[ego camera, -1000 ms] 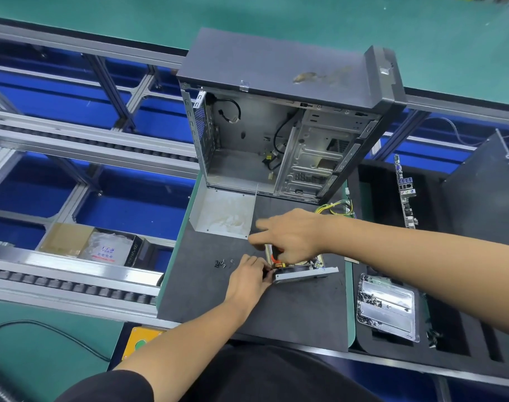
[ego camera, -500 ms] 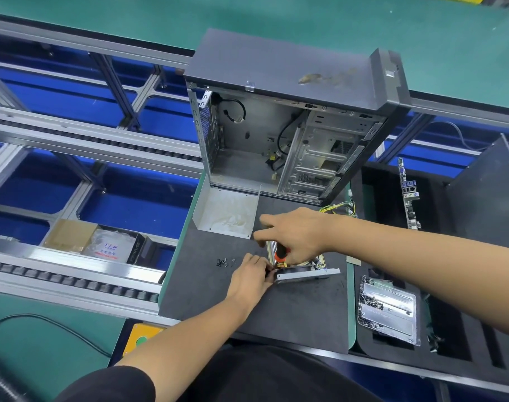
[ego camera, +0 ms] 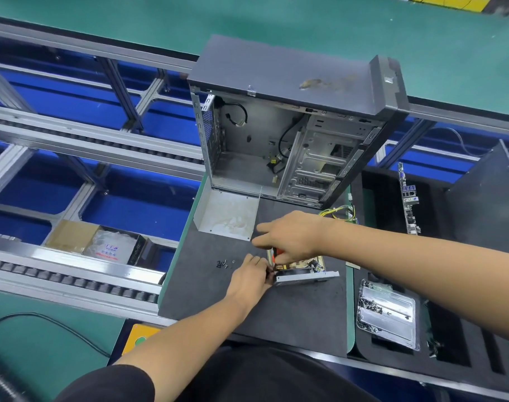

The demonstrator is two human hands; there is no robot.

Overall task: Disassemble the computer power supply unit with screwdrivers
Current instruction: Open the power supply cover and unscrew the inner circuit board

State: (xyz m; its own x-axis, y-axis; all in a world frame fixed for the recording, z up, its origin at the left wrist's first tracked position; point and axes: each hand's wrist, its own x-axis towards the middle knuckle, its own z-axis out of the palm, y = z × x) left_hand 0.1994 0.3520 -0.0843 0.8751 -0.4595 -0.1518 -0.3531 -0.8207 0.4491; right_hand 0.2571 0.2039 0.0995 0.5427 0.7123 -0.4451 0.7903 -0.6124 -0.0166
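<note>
The open computer case (ego camera: 291, 117) stands upright at the far edge of the dark work mat (ego camera: 247, 309). The removed metal cover (ego camera: 227, 213) lies just in front of it. The power supply unit (ego camera: 302, 271) sits mid-mat, open side up. My right hand (ego camera: 294, 236) grips the screwdriver (ego camera: 272, 255), its tip down at the unit's left end. My left hand (ego camera: 250, 278) pinches the unit's left corner. Loose screws (ego camera: 223, 264) lie just left.
</note>
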